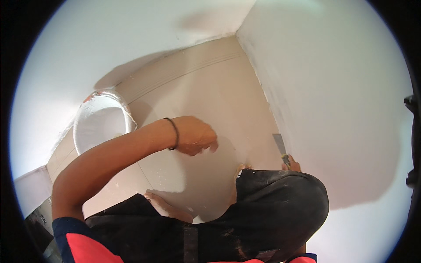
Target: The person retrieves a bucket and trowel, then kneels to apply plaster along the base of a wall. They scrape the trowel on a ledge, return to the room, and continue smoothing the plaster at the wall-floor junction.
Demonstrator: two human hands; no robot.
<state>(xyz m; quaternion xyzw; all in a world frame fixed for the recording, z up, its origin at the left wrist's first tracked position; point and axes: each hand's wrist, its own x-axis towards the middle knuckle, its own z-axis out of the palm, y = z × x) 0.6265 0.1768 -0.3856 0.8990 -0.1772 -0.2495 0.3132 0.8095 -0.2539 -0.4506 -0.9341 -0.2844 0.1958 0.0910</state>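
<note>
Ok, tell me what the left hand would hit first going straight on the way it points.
Probably the right wall. The left hand might pass over the scraper on the way, or touch it; depth is unclear.

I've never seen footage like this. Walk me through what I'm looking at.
There is no machine here: a person works with two bare hands, seen from above by a wide camera worn on the head, so edges bend. Black-clad legs fill the lower part. Below lies a beige floor, with a white bucket partly behind the left forearm. The right hand holds a flat-bladed scraper near the foot of the right wall. The left hand is curled; nothing shows in it.
</note>
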